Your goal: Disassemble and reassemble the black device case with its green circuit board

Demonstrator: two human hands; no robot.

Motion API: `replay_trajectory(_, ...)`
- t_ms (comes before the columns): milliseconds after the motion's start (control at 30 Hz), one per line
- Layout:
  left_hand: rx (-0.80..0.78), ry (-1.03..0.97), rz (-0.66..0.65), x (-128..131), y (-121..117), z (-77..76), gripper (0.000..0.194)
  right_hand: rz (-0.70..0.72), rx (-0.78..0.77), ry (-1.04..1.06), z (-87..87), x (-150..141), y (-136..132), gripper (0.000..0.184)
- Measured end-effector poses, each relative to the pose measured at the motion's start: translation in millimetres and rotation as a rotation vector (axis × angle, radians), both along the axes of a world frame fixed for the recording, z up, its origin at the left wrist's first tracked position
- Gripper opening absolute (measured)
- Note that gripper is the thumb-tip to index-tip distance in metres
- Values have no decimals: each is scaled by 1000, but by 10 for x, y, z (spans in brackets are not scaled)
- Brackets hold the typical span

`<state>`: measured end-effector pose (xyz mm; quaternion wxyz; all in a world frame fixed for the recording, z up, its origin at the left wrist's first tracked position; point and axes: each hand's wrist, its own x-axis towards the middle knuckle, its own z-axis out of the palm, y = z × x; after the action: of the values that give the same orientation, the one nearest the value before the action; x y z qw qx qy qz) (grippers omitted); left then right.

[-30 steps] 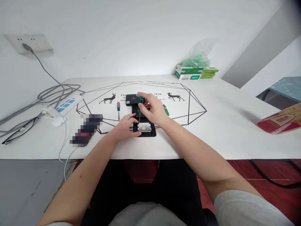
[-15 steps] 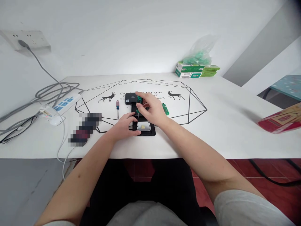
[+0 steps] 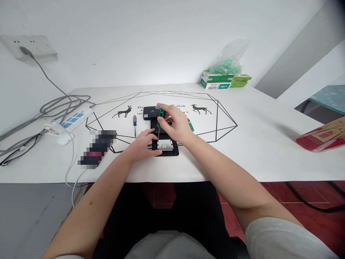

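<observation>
My right hand (image 3: 178,124) grips a green and black screwdriver (image 3: 161,113) by its handle, thumb and fingers pressed round it. Its thin shaft points down at the left upper corner of a silver plate (image 3: 168,145) with a small yellowish square. This plate lies inside an opened black device casing (image 3: 174,152). My left hand (image 3: 140,145) holds the casing's left side, with the thumb along the near edge and fingers bent above. A black rectangular part (image 3: 150,113) with a white label sits behind the casing. Partly behind my right hand lies a green circuit board (image 3: 191,125).
Another screwdriver (image 3: 134,121) lies to the left. Further left are a pixelated dark object (image 3: 98,149), a power strip (image 3: 78,118) and coiled grey cables (image 3: 64,102). Green-white boxes (image 3: 218,78) stand against the wall; a red package (image 3: 320,138) is at right.
The screwdriver's handle and my right hand have shifted slightly to the right, and the shaft leans a little more. My left hand stays in place on the casing.
</observation>
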<state>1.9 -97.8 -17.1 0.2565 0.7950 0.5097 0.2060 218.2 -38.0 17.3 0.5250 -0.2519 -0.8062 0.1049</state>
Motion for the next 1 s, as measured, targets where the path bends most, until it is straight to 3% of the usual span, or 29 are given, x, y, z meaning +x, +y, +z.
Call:
replay_trajectory(300, 17, 6, -2, 6, 8, -10, 47, 44, -38, -8, -23, -29, 10, 41)
replay_trajectory(533, 26, 34, 14, 11, 14, -34, 49, 170, -226, 204, 3, -45, 19, 37)
replay_trajectory(767, 16, 21, 7, 17, -3, 2, 46, 382, -387, 181, 29, 0, 24, 50)
replay_trajectory(833, 6, 35, 9, 22, -8, 16, 47, 388, -359, 147, 31, 11, 31, 47)
replay_trajectory(1000, -1, 50, 15, 27, -11, 36, 49, 211, -99, 92, 46, 38, 67, 37)
